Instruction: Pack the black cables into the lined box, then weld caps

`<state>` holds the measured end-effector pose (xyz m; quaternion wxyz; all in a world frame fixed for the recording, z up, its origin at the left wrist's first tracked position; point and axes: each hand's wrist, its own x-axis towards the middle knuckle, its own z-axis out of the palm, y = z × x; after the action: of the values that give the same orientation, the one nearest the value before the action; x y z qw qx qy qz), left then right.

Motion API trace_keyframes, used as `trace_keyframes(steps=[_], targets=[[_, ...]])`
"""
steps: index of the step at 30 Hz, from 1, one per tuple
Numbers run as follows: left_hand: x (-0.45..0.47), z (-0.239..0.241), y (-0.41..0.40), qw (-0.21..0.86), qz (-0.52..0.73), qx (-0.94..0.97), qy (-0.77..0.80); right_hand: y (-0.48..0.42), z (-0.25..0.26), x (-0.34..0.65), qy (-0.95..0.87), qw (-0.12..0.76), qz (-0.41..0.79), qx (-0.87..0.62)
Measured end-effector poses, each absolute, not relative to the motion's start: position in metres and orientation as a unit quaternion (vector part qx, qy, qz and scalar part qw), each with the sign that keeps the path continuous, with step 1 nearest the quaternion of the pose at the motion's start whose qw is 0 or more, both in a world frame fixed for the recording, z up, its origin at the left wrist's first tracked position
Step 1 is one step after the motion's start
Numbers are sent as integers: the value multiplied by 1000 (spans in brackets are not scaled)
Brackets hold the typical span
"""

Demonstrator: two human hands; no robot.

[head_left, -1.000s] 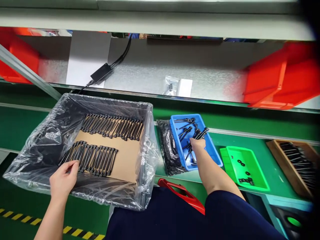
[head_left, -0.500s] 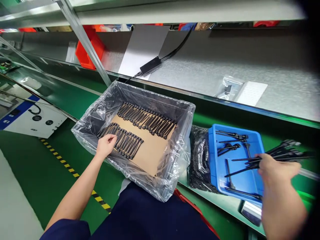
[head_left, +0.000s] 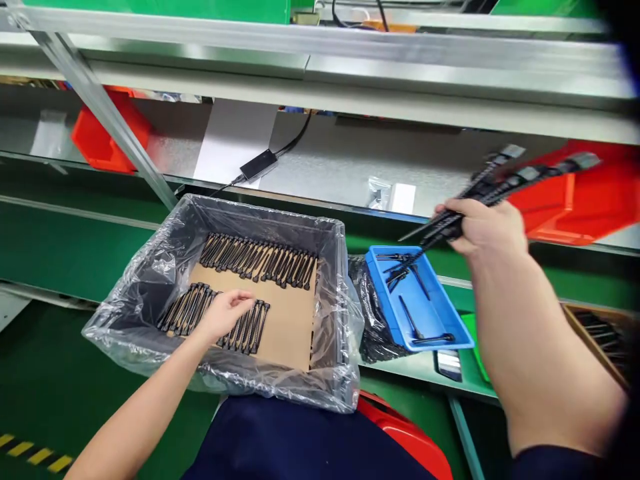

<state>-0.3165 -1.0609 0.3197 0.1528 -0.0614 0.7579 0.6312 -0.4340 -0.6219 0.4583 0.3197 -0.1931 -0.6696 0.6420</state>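
My right hand [head_left: 493, 227] is closed round a bundle of slender black rods with thicker heads [head_left: 525, 177], raised above the far right corner of a small blue tray [head_left: 435, 303]. Several similar rods [head_left: 410, 317] lie loose in that tray. My left hand [head_left: 227, 317] hovers over the near row of black rods [head_left: 187, 310], its fingers curled together; whether anything is between them I cannot make out. Both this row and a longer far row [head_left: 260, 260] lie side by side on brown cardboard [head_left: 287, 327], inside a grey box lined with clear plastic [head_left: 343, 267].
A black plastic bag [head_left: 377, 333] sits between box and tray. Behind, a metal shelf carries a black power adapter [head_left: 259, 165], a small white box [head_left: 402, 198] and red bins [head_left: 600, 200]. A brown carton [head_left: 595, 333] with dark pieces stands at right.
My right hand has lifted the bundle of rods up and away from the blue tray. My left hand has shifted right along the near row. The camera view has swung right and up.
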Motion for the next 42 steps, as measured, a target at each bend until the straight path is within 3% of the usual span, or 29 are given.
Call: trace_keyframes(steps=[5, 10, 17, 19, 25, 29, 34, 39, 42], targets=[[-341, 357, -1007, 267, 729, 86, 625, -769, 461, -415, -606, 111, 767, -180], [-339, 353, -996, 367, 713, 110, 587, -865, 414, -393, -564, 102, 812, -113], [-324, 322, -1071, 448, 561, 126, 684, -870, 398, -395, -545, 54, 830, -106], [-330, 318, -1090, 423, 565, 55, 707, -869, 392, -391, -568, 28, 814, -121], [-362, 325, -1091, 216, 758, -71, 611, -917, 346, -365, -656, -52, 748, -87], [-367, 323, -1071, 227, 810, -59, 538, -957, 324, -351, -747, -19, 664, -5], [-365, 312, -1068, 222, 847, -128, 466, -965, 315, -341, -807, -45, 582, 85], [-373, 305, -1072, 221, 880, -196, 373, -958, 299, -344, -849, 22, 527, -12], [-374, 303, -1069, 205, 886, -216, 356, -964, 291, -348, -796, 31, 601, -67]])
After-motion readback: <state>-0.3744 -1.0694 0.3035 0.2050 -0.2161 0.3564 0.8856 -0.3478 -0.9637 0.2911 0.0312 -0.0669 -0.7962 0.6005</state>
